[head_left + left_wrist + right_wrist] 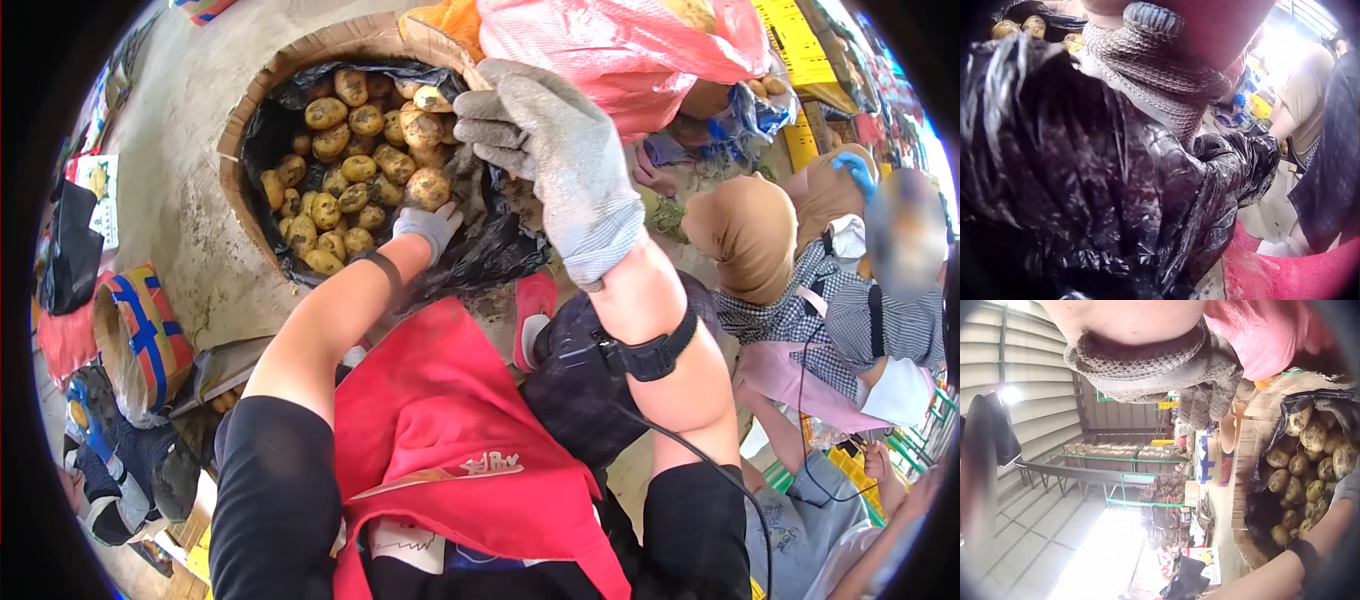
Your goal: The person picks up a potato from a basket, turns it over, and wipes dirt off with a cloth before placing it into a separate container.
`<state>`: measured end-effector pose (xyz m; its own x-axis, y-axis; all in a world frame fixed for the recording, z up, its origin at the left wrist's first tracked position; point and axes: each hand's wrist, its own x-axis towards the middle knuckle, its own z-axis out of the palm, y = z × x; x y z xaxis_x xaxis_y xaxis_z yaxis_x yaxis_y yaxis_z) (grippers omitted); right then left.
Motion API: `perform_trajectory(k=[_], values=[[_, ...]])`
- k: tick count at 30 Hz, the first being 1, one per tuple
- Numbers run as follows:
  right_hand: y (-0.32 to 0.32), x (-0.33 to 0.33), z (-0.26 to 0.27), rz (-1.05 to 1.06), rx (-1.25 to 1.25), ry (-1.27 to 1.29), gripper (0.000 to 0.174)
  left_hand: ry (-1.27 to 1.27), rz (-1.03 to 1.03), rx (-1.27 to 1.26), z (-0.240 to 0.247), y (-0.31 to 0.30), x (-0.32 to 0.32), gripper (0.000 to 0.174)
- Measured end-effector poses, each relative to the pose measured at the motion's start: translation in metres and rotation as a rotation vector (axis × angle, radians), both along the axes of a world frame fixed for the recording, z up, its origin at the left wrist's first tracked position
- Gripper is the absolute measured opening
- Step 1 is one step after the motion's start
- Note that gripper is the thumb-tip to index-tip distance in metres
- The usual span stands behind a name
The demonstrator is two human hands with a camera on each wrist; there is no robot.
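Yellow, dirt-specked potatoes fill a cardboard box lined with a black plastic bag. My left hand, in a grey glove, is at the box's near side, right up against a dirty potato. Its fingers are mostly hidden, and I cannot tell whether they hold that potato. In the left wrist view the black liner covers everything beyond the glove cuff. Raised over the box's right side, my gloved right hand has loosely bent fingers and no object in it.
A pink plastic sack stands behind the box on the right. People in headscarves are close on my right. On the left are a striped woven bag and a black plastic bag. Yellow crates stand at the back right.
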<state>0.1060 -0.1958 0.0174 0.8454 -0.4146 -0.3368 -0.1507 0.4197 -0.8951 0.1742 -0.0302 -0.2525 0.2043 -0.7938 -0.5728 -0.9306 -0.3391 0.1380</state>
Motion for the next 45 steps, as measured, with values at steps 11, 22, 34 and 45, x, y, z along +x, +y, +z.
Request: perform_trajectory(k=[11,22,34,45], values=[[0.009,0.026,-0.046,-0.123,0.209,-0.154,0.019,0.161,0.199,0.245,0.003,-0.01,0.013,0.066],[-0.005,0.01,-0.071,0.3,-1.444,-0.257,0.017,1.096,0.872,-0.686,0.075,0.059,0.066,0.086],[0.071,-0.007,-0.022,0.614,0.661,-0.109,0.058,1.061,0.948,-0.988,0.289,0.106,0.031,0.077],[0.096,0.022,-0.002,0.71,1.154,-0.299,0.056,0.575,0.605,-0.552,0.412,0.138,0.085,0.067]])
